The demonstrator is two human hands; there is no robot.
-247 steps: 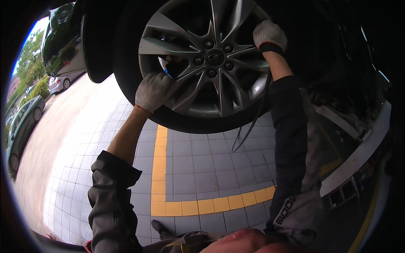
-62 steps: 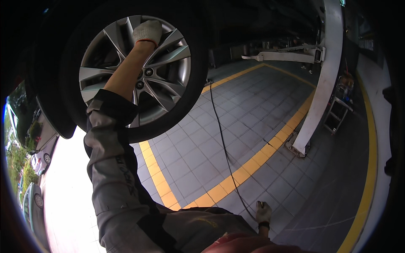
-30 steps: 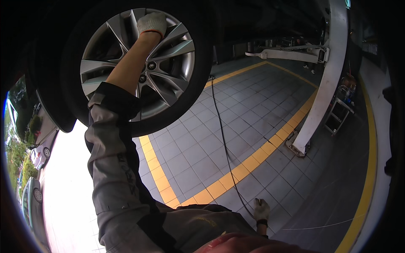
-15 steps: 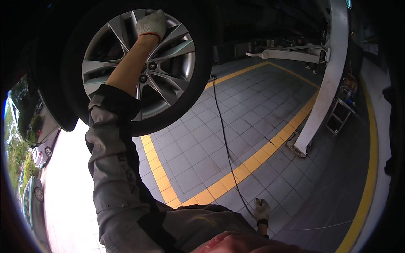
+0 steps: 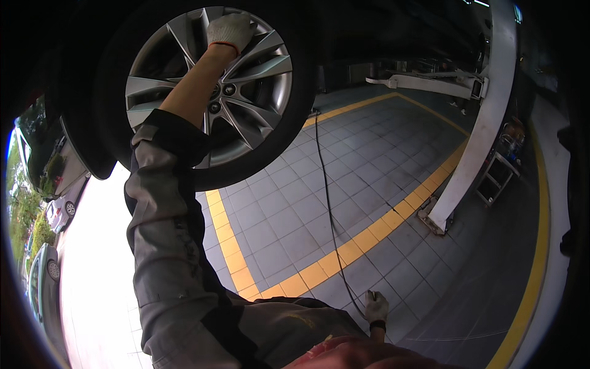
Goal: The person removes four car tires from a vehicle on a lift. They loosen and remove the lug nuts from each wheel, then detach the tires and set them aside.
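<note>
A silver multi-spoke car wheel [image 5: 249,126] with a black tyre hangs off the floor at the upper left. My left hand [image 5: 231,31], in a pale knitted glove with an orange cuff, is at the top of the rim, its fingers curled over a spoke by the edge. That forearm crosses in front of the spokes and hides part of the hub. Low at the right, my right hand [image 5: 377,307], also gloved and with a dark band at the wrist, is closed. A thin black hose [image 5: 330,209] runs over the floor to beside it. What the fingers hold is hidden.
A white lift post [image 5: 473,135] stands at the right, with a lift arm [image 5: 430,83] reaching under the dark car body. A small metal frame [image 5: 495,178] sits behind the post. Yellow lines [image 5: 350,252] mark the grey tiled floor. Parked cars [image 5: 46,280] show outside, far left.
The view has shifted slightly, so the wheel sits a little higher and further right. My left hand keeps its place on the rim; my right hand appears slightly further left, still closed.
</note>
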